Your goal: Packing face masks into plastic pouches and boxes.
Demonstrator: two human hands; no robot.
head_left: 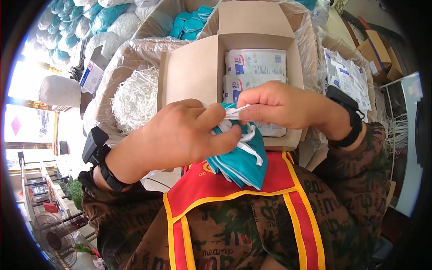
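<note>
In front of my chest hangs a bundle of teal cloth pieces (246, 158) with white edges, stacked flat and tapering to a point at the bottom. White cloth strips (249, 148) are wound about its upper part, and one loose end dangles over the front. My right hand (281, 105) pinches a white strip between thumb and bent forefinger. Close beside it, my left hand (186, 130) has thumb and fingers closed at the top of the bundle, on the strips; its fingertips partly hide what it grips.
Behind my hands an open cardboard box (294, 58) holds white printed packets (256, 62). To its left, a plastic-lined carton (105, 85) holds a heap of white strips (135, 99). More teal pieces (191, 23) lie in a far carton; white packets (346, 74) fill one at right.
</note>
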